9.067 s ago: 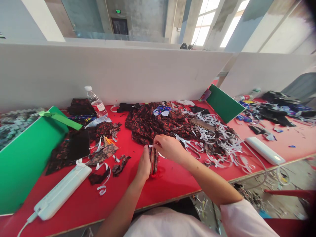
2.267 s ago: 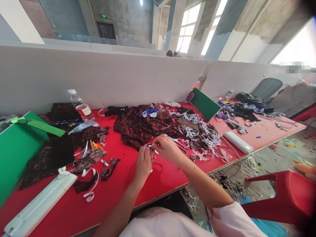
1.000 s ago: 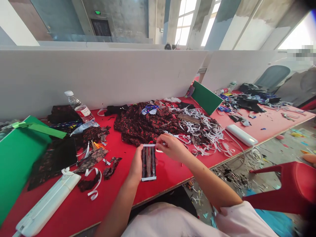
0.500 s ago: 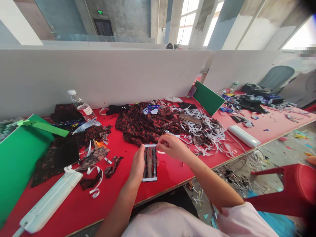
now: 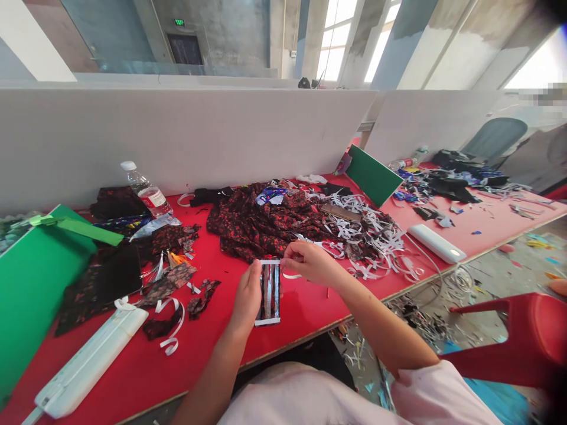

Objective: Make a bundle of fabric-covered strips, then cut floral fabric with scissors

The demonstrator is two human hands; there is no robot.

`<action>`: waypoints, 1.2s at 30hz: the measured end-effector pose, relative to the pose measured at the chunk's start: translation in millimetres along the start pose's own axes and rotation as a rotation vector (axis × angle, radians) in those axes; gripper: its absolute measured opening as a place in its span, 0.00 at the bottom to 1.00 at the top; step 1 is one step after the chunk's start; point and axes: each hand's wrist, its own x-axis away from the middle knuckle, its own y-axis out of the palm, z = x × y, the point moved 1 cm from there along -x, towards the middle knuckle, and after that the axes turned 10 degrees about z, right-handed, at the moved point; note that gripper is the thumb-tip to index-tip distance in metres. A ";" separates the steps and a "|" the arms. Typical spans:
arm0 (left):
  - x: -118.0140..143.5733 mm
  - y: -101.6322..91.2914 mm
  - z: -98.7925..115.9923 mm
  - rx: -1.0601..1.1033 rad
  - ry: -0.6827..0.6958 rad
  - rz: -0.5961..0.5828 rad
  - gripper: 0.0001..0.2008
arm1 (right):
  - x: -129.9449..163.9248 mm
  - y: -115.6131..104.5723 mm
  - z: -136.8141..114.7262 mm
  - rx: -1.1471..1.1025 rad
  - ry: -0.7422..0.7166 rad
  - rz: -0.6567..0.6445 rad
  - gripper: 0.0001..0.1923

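1. Left hand (image 5: 247, 293) grip clasps the left edge of a dark fabric strip (image 5: 269, 292), held upright above the red counter (image 5: 292, 319).
2. Right hand (image 5: 310, 264) grip pinches white tape (image 5: 270, 261) at the strip's top edge.
3. Floral cloth (image 5: 261, 224) and scissors (image 5: 325, 245) lie just beyond.

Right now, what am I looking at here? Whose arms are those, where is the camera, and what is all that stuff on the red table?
No machine here: a person wears a camera on the head, looking down at their own bare arms. The left hand holds a small dark fabric strip with white ends upright; the right hand pinches its top corner. On the red table lie patterned dark cloth, white paper trimmings, scissors, a water bottle, green boards and two white bar-shaped devices. White partitions stand behind.
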 end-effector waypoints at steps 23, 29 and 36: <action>-1.1 1.3 4.8 0.090 0.046 -0.098 0.09 | 5.6 7.6 -3.0 -0.021 -0.023 0.064 0.05; -9.9 -4.5 6.7 0.046 -0.055 -0.190 0.09 | 6.3 11.1 -1.5 -0.026 -0.090 0.025 0.03; -18.5 -4.7 17.0 -0.147 0.065 -0.306 0.09 | 7.5 8.9 -1.2 0.006 -0.134 -0.053 0.02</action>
